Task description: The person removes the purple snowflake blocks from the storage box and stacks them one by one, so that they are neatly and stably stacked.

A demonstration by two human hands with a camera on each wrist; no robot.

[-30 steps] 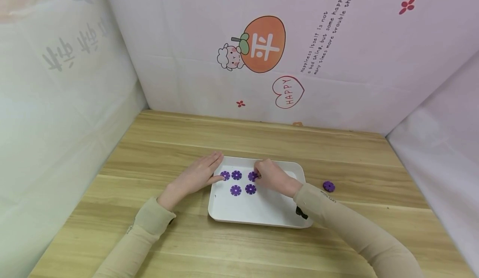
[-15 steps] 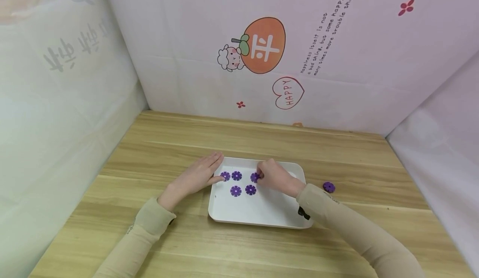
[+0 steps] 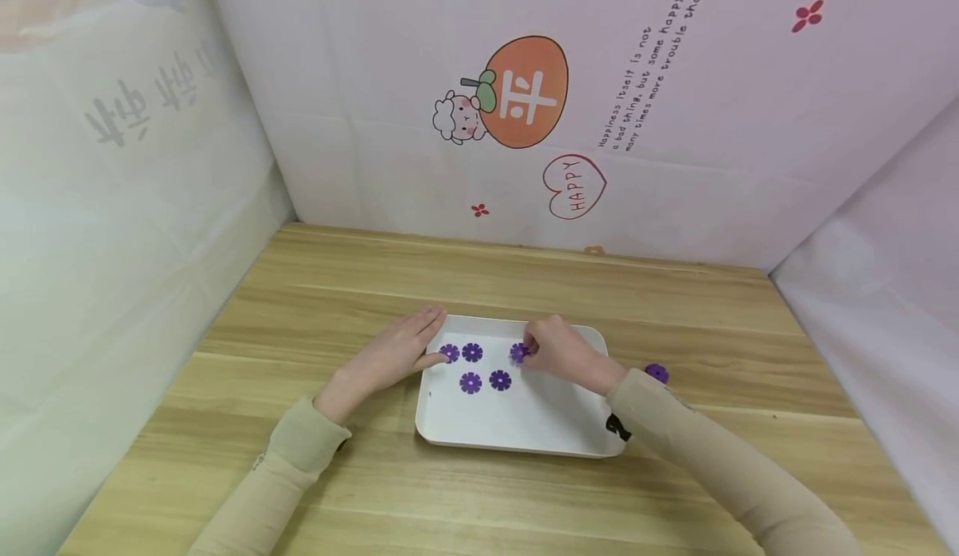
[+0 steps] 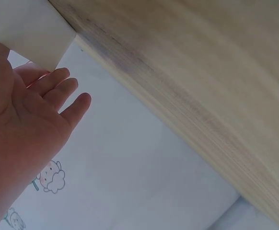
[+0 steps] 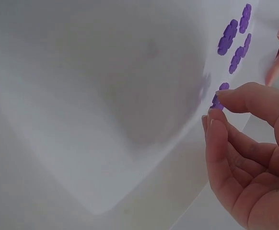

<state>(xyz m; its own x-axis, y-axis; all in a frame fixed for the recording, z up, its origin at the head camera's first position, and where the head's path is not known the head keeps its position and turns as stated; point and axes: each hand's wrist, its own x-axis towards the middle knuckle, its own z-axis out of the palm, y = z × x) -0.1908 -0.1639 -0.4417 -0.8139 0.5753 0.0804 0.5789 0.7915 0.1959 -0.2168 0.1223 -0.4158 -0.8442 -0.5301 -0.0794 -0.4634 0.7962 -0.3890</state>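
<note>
A white tray (image 3: 517, 423) lies on the wooden table. My right hand (image 3: 562, 352) pinches a purple notched, flower-shaped plastic disc (image 3: 517, 353) between thumb and forefinger, over the tray's far middle part. In the right wrist view, this same disc (image 5: 218, 98) shows edge-on at the fingertips. Several matching discs lie flat in the tray to its left, including one (image 3: 500, 380) nearest the hand. With fingers fairly straight, my left hand (image 3: 397, 344) rests at the tray's far left corner, thumb across the rim beside another disc (image 3: 449, 353). The left wrist view shows its fingers at the tray wall (image 4: 29, 28).
One more purple disc (image 3: 657, 372) lies on the table (image 3: 360, 473) right of the tray, partly covered by the right sleeve (image 3: 659, 414). A printed white sheet (image 3: 360, 123) stands behind the table, with pale sheets on both sides.
The right hand has shifted a little to the right along the tray with the pinched disc, widening the gap to the discs on the left. The left hand has stayed in place.
</note>
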